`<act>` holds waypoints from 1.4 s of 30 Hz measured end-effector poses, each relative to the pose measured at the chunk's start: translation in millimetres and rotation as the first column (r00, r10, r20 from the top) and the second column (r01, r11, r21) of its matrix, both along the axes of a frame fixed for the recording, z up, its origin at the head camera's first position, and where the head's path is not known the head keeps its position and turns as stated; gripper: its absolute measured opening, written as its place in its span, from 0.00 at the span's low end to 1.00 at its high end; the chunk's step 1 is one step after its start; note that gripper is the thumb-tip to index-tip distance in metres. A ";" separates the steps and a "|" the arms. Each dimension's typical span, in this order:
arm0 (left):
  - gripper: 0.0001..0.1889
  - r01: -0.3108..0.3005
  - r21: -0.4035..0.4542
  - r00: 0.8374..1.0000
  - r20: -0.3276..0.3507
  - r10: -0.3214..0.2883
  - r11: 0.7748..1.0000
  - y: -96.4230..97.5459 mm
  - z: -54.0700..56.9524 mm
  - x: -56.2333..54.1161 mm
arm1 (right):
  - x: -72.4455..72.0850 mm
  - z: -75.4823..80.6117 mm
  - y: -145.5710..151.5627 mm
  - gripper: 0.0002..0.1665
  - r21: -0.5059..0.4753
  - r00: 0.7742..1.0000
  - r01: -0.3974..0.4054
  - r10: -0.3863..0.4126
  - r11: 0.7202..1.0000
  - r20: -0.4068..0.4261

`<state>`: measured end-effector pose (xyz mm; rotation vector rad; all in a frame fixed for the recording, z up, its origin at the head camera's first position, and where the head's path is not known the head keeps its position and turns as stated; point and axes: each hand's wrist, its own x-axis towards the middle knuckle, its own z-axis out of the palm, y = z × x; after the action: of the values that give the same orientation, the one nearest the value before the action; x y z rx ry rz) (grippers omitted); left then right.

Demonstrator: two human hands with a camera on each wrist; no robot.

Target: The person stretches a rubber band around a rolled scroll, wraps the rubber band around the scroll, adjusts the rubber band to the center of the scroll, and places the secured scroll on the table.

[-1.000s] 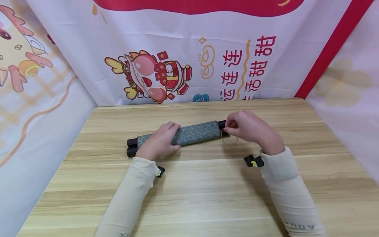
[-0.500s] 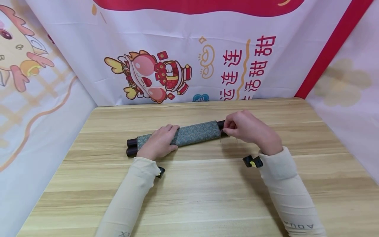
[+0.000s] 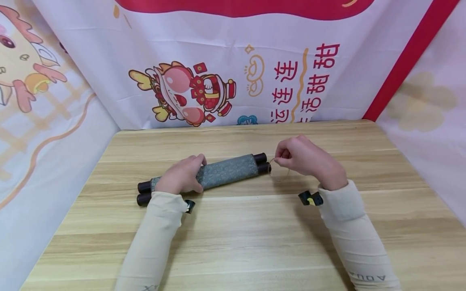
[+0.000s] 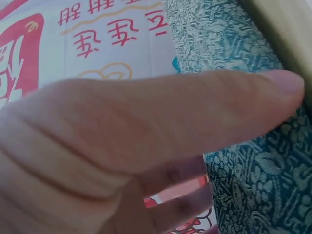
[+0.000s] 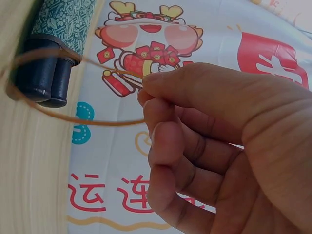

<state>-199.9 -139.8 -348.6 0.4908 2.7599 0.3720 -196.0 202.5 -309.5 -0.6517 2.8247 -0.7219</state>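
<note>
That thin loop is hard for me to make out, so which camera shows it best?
The right wrist view: there the loop appears largest, a brown curve pinched by the right hand, though its far end is blurred. The head view shows it as a thin, faint line; the left wrist view misses it.

A wooden table (image 3: 251,234) with pale, streaked grain carries a soft sheen of light across its middle. Behind the table hangs a white cloth (image 3: 222,44), printed with a sideways cartoon figure (image 3: 182,93) and red characters (image 3: 284,95). A red stripe (image 3: 407,64) slants down to the table's far right corner. Pale patterned cloths flank the table on its left (image 3: 40,137) and right (image 3: 429,141).
</note>
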 end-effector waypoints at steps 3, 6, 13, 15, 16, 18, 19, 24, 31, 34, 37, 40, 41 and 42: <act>0.36 0.014 0.013 1.000 -0.007 -0.014 1.000 0.4 -3.6 -1.9 | -0.5 -0.2 -0.6 0.04 0.005 1.000 -0.005 0.005 1.000 0.002; 0.37 0.056 0.017 0.998 -0.039 -0.056 0.998 6.4 -10.4 -4.7 | -0.9 -0.9 -1.3 0.04 0.007 1.000 -0.005 0.005 1.000 0.013; 0.45 0.113 0.007 0.990 -0.091 -0.112 0.994 27.0 -25.1 -7.0 | -1.6 -3.5 -2.2 0.04 0.012 1.000 -0.012 0.012 1.000 0.009; 0.46 0.117 0.006 0.988 -0.104 -0.116 0.993 31.2 -27.5 -6.8 | -1.5 -4.1 -2.1 0.04 0.012 1.000 -0.015 0.015 1.000 0.005; 0.46 0.117 0.006 0.987 -0.113 -0.116 0.993 32.6 -28.3 -6.6 | -1.5 -4.4 -2.1 0.04 0.011 1.000 -0.016 0.016 1.000 0.005; 0.46 0.113 0.007 0.986 -0.127 -0.111 0.994 34.5 -29.3 -6.1 | -1.6 -4.6 -2.4 0.04 0.012 1.000 -0.014 0.014 1.000 0.005; 0.46 0.110 0.005 0.985 -0.136 -0.108 0.994 35.0 -29.8 -6.0 | -1.6 -4.6 -2.5 0.04 0.013 1.000 -0.013 0.013 1.000 0.007; 0.47 0.070 -0.028 0.984 -0.160 -0.073 0.997 36.4 -29.2 -3.2 | -1.8 -4.7 -3.5 0.04 0.017 1.000 -0.016 0.016 1.000 0.006; 0.47 0.054 -0.063 0.979 -0.195 -0.065 0.997 43.2 -31.1 1.5 | -2.7 -4.6 -4.4 0.04 0.021 1.000 -0.020 0.020 1.000 -0.006; 0.47 0.046 -0.050 0.972 -0.226 -0.056 0.998 47.9 -34.7 2.1 | -2.9 -4.8 -4.9 0.04 0.025 1.000 -0.026 0.026 0.999 -0.003; 0.47 0.030 -0.057 0.957 -0.286 -0.045 0.998 52.2 -37.6 3.8 | -2.6 -4.9 -5.0 0.05 0.026 1.000 -0.030 0.030 0.999 -0.004; 0.46 0.020 -0.069 0.933 -0.358 -0.043 0.997 55.3 -38.5 6.1 | -1.8 -3.9 -4.2 0.04 0.027 1.000 -0.024 0.024 0.999 -0.012; 0.46 0.018 -0.072 0.925 -0.377 -0.044 0.997 56.0 -38.3 6.8 | -1.4 -2.9 -3.6 0.04 0.028 1.000 -0.018 0.019 0.999 -0.015; 0.45 0.015 -0.072 0.918 -0.394 -0.042 0.997 56.5 -38.0 7.4 | -1.0 -1.7 -3.0 0.04 0.028 1.000 -0.012 0.013 1.000 -0.019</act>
<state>-192.4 -83.3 -386.6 0.6516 3.1374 0.1847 -197.0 199.5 -311.3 -0.6751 2.8403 -0.6757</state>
